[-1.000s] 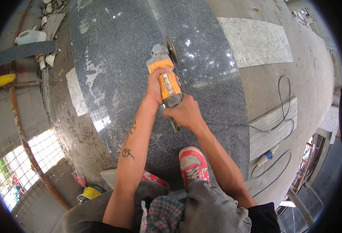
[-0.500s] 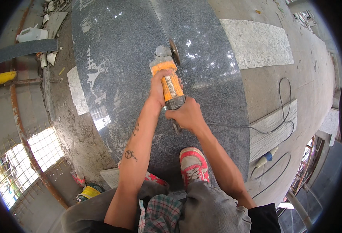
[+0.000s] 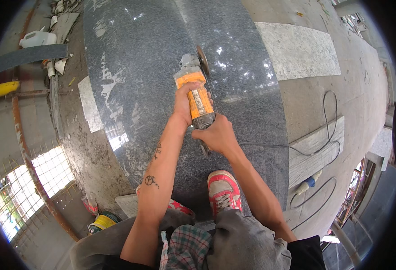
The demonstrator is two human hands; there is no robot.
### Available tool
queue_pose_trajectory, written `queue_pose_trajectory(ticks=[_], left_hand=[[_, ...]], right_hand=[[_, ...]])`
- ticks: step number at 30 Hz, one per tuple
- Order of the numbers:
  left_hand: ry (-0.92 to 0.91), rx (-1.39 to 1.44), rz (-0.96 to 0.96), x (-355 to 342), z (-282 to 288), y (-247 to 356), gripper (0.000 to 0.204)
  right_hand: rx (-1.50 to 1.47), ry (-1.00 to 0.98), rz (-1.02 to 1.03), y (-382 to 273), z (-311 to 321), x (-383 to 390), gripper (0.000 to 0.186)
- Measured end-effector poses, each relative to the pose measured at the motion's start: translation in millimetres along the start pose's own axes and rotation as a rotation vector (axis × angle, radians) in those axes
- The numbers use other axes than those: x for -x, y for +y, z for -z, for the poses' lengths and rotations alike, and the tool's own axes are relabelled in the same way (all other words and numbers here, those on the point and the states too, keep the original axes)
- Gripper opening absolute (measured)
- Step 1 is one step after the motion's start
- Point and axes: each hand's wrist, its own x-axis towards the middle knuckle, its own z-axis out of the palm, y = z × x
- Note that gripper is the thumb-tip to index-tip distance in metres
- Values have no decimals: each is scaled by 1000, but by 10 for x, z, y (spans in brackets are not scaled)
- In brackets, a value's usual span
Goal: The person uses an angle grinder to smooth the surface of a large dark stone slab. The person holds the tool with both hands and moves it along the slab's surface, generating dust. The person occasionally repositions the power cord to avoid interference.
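Head view: left hand (image 3: 183, 102) and right hand (image 3: 217, 132), closed round grinder (image 3: 199, 100), should hold disc (image 3: 203, 60) along line (image 3: 185, 26) on slab (image 3: 144, 85).

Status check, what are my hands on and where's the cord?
Left hand around orange grinder. Right hand gripping its rear end. Disc at line in dark slab. Cord off right, apart from disc.

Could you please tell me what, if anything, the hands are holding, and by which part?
An angle grinder: left hand around its orange body, right hand at its dark rear end.
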Motion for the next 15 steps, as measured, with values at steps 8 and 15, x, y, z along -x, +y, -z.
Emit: queue_pose_trajectory(ticks=[8, 15], left_hand=[[-33, 41, 18, -129, -16, 143, 40], [-18, -3, 12, 39, -14, -31, 39]], right_hand=[[-26, -15, -16, -124, 64, -132, 50], [-18, -6, 12, 53, 2, 12, 50]])
